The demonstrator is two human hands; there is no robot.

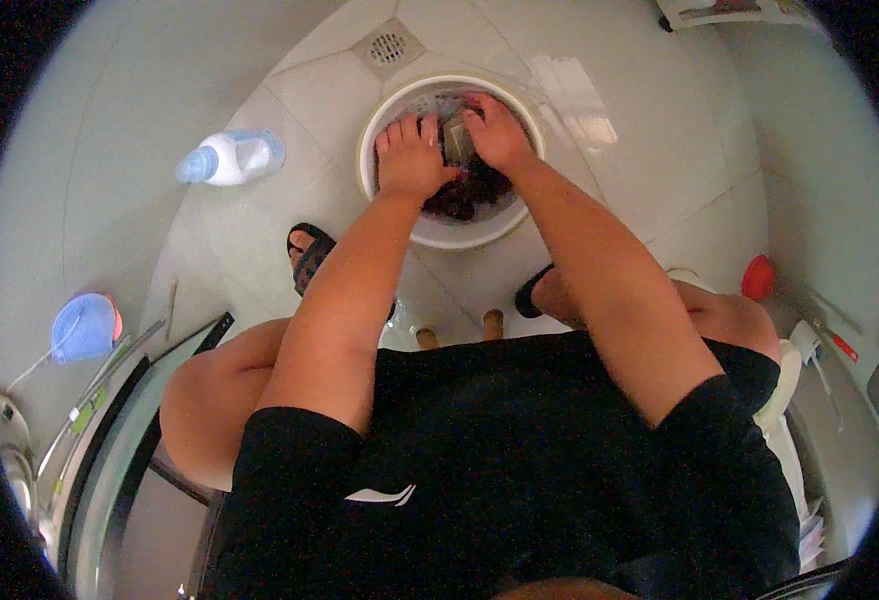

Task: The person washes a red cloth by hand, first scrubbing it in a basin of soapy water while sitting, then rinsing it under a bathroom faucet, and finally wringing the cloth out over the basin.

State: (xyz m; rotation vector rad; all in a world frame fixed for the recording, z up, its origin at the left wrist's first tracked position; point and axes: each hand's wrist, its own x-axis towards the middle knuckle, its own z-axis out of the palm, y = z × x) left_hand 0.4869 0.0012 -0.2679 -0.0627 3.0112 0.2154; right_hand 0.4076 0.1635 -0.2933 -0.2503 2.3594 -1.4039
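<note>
A round white basin stands on the tiled floor before me, with foamy water and dark reddish cloth in it. Inside the basin's left side lies my left hand, palm down with its fingers spread, over the water and cloth. My right hand reaches in at the right, its fingers bent at the far edge of the wet contents near a pinkish bit. Whether it grips cloth cannot be told. Between the hands shows a pale rectangular patch, which I cannot identify.
Left of the basin a white bottle with a blue cap lies on the floor. A square floor drain is beyond the basin. My slippered feet flank it. A blue mesh item is at far left, a red object at right.
</note>
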